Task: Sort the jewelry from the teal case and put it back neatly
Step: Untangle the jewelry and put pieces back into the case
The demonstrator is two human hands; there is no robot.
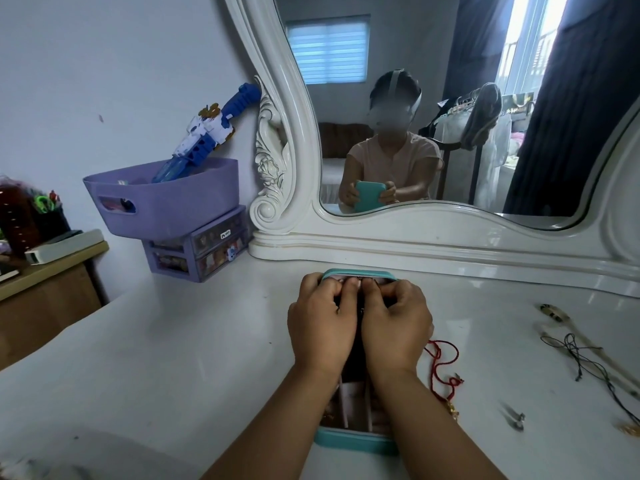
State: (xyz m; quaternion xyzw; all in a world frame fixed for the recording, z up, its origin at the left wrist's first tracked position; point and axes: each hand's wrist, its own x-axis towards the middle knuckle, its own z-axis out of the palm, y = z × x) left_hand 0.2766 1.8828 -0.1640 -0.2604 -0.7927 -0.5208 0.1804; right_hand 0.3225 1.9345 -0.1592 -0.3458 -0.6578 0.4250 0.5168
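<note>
From the head view, the teal case is lying open on the white surface before a mirror. Both the left hand and right hand are curling their fingers together over its far edge, pinching something too small to identify. A red cord is lying just right of the case, black cords farther right.

A home bedroom: ornate white vanity mirror, with bed and clothes rack reflected.

Dim, bluish daylight enters from the window reflected top right; wide-angle bending warps the edges, bottom-left corner blurred.
</note>
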